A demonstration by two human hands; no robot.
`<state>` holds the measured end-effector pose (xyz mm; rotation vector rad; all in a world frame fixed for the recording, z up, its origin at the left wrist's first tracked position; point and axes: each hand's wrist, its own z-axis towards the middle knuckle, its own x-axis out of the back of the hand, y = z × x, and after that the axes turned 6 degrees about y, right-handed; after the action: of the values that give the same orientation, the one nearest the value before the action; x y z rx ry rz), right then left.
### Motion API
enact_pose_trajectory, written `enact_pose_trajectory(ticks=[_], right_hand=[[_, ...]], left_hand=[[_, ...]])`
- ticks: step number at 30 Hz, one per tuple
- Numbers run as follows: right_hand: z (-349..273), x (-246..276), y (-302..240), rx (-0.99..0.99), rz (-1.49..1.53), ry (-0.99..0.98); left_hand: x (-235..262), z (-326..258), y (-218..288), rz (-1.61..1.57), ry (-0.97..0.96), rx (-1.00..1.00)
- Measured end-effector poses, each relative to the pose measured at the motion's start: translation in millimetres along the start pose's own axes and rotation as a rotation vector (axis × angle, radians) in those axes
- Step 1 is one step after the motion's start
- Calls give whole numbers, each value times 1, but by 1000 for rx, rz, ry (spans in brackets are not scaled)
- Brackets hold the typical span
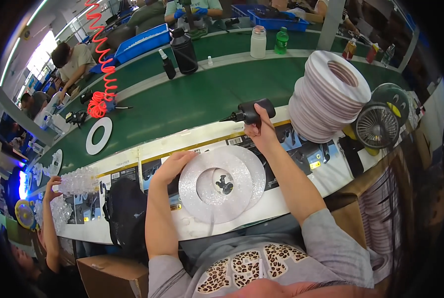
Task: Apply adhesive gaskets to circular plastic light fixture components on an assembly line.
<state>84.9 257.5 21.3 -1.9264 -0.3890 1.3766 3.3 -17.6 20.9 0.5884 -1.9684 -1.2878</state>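
Note:
My right hand (262, 130) is wrapped round a small black squeeze bottle (254, 113), held on its side above the table's far edge. The bottle's thin nozzle points left. My left hand (174, 168) is at the upper left rim of a flat white ring (189, 196) and grips its edge; the thumb is hidden. Under this ring, and shifted to the right, lies a second white ring (257, 176). Through their holes a small dark printed figure shows. A tall stack of white rings (314, 107) stands to the right of my right hand.
Beyond the worktable runs a green conveyor belt (162, 119), with a loose white ring (98, 138) on it. A coiled red hose (98, 102) hangs at left. At right is a small fan (377, 125). Another person's hand (53, 187) holds clear bumpy pieces (78, 181) at left.

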Motion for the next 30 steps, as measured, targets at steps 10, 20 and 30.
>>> enact_pose_trajectory(ticks=[10, 20, 30], right_hand=[[-1, 4, -3, -5, 42, 20], [-2, 3, 1, 20, 54, -24], [-11, -8, -4, 120, -296, 11]], left_hand=[[27, 22, -30, -491, 259, 27], [35, 48, -56, -1258, 522, -159], [36, 46, -57, -1220, 577, -129]])
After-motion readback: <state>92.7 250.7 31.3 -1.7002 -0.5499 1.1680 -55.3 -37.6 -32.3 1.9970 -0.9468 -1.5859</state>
